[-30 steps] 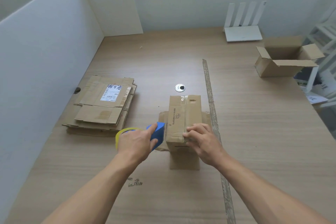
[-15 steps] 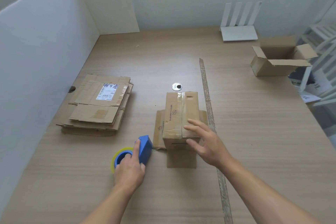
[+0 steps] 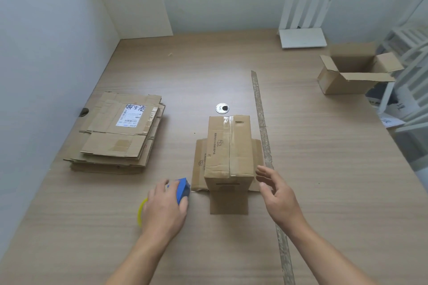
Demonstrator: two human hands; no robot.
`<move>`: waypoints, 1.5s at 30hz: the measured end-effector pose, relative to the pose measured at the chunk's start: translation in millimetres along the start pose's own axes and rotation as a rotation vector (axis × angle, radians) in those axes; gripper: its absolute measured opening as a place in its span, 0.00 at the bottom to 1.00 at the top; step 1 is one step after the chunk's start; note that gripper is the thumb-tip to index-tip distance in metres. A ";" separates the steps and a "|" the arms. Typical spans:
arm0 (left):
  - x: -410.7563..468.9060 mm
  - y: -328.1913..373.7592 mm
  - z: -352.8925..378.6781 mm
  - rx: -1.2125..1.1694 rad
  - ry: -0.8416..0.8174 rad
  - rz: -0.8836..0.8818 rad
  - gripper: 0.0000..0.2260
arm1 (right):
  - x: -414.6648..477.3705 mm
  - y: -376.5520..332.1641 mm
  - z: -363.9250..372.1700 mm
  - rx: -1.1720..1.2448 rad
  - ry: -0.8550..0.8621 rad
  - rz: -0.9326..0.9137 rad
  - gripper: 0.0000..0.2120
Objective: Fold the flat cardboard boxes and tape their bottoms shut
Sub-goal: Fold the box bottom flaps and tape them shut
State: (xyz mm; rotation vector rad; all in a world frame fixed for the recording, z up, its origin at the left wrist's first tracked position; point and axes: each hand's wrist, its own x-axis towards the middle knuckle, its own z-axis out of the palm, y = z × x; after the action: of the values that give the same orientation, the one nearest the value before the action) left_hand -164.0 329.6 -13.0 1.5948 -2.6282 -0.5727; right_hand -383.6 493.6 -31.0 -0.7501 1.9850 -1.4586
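A folded cardboard box (image 3: 228,148) stands upside down in the middle of the table, with clear tape along its bottom seam and its flaps spread flat on the wood. My left hand (image 3: 165,209) rests on the blue tape dispenser (image 3: 183,190) with its yellow tape roll, set on the table left of the box. My right hand (image 3: 276,194) hovers open just right of the box's near corner, not touching it. A stack of flat cardboard boxes (image 3: 118,133) lies at the left.
An open, assembled box (image 3: 354,74) sits at the far right near the table edge. A white router (image 3: 302,38) stands at the back. A worn strip (image 3: 266,146) runs down the table right of the box. A white partition (image 3: 46,58) walls the left side.
My left hand brought the tape dispenser down from beside the box onto the table. My right hand lifted off the box's near end and moved to its right side.
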 end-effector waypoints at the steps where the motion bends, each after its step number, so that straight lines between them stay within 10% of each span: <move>1: 1.0 7.7 -2.6 -0.164 0.023 0.084 0.21 | -0.4 1.1 0.1 -0.001 -0.014 0.004 0.18; 27: 30.7 61.8 24.1 -1.092 0.060 -0.290 0.04 | 19.8 9.1 3.6 0.162 -0.025 0.174 0.04; 33: 37.3 61.3 30.0 -1.198 0.001 -0.339 0.06 | 23.9 9.2 8.5 0.156 -0.172 0.178 0.24; 38: 37.2 52.3 26.7 -0.952 -0.121 -0.158 0.11 | 26.3 11.0 11.2 -0.262 -0.117 0.091 0.20; 45: 39.4 35.9 13.1 -0.740 -0.165 0.057 0.20 | 28.1 6.6 11.5 -0.242 -0.159 -0.003 0.29</move>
State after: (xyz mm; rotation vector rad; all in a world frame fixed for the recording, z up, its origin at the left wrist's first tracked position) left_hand -216.2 314.5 -20.7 1.2591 -2.1199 -1.4969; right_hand -395.4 467.6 -43.3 -0.9415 2.0579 -1.1336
